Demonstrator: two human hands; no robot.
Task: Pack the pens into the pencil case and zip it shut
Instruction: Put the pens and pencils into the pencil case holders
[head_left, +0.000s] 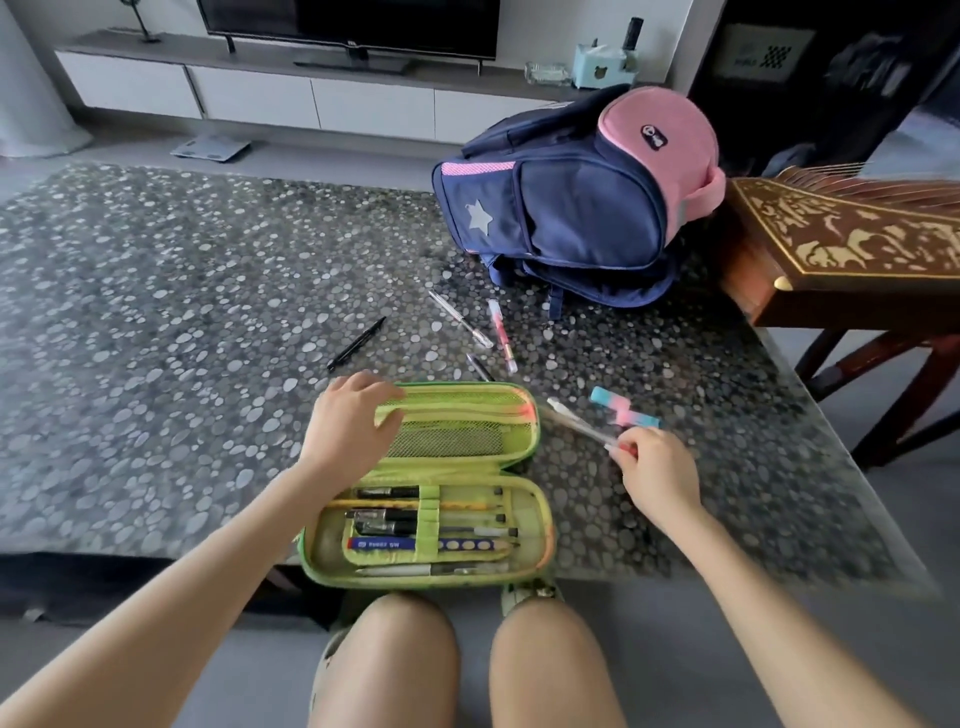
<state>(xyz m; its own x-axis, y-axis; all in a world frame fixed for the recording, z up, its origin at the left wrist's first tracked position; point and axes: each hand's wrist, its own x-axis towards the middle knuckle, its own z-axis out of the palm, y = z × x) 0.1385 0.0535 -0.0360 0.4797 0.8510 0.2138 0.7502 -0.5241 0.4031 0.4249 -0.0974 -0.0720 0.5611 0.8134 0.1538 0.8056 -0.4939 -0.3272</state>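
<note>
left hand (353, 421): fingers curled over left end of lid, gripping green pencil case (545, 514), which lies open at pebble-patterned table's (156, 312) near edge | right hand (657, 467): just right of case, thumb and fingertips pinching near end of clear pen (582, 423), which slants up-left toward lid's right corner

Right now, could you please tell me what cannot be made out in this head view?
The clear pen in the grip of the right hand: motion-blurred in the head view.
The dark pen: near end hidden behind the pencil case lid.
The lid's left end: covered by the left hand.
</note>
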